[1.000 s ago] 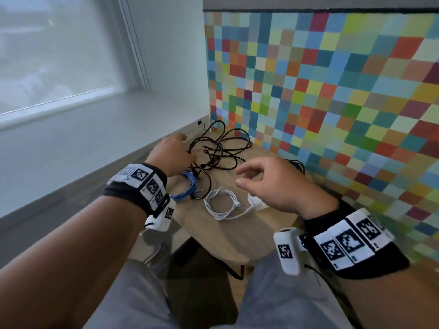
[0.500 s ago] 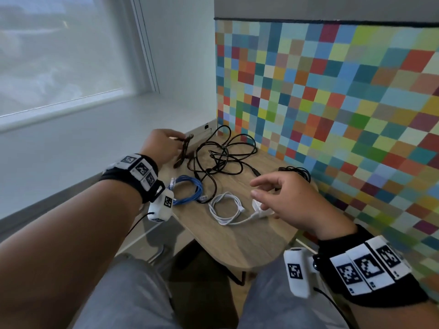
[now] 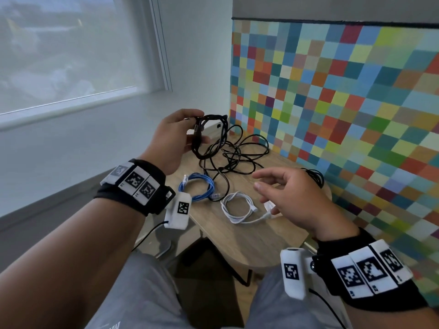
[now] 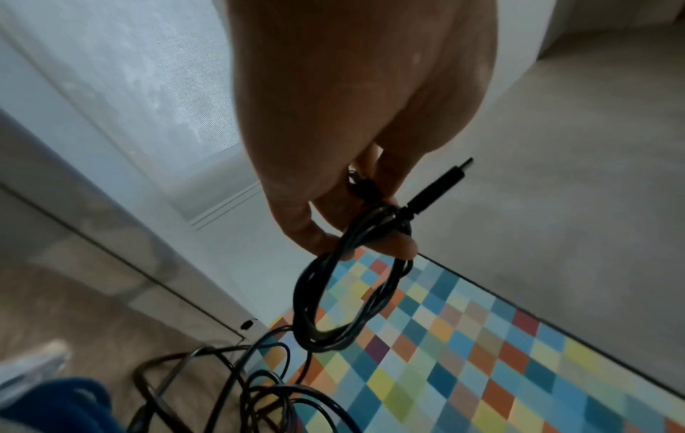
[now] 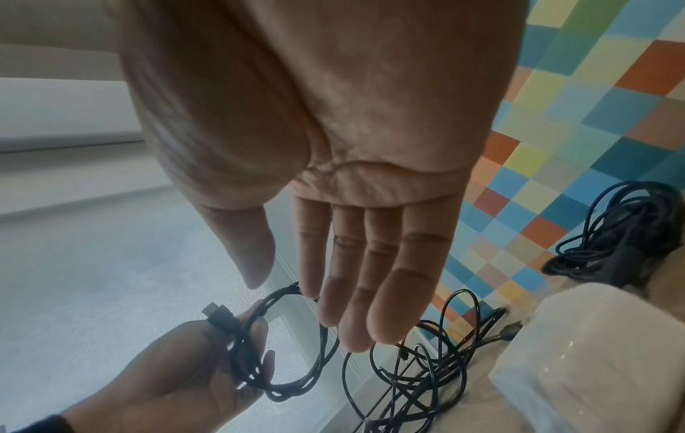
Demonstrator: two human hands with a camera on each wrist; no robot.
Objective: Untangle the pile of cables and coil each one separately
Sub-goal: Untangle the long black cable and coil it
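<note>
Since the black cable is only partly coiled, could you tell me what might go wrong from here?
1. The black coil in the left hand runs straight into the loose black tangle on the table; pulling could tighten a knot.
2. Strands of that tangle lie beside the coiled blue cable and may drag it out of shape.
3. The right hand is open and holds nothing, so the tangle may lift as one lump.

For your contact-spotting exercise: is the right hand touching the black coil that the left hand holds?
Apart. In the head view the right hand hovers open over the table, clear of the black coil gripped by the left hand.
</note>
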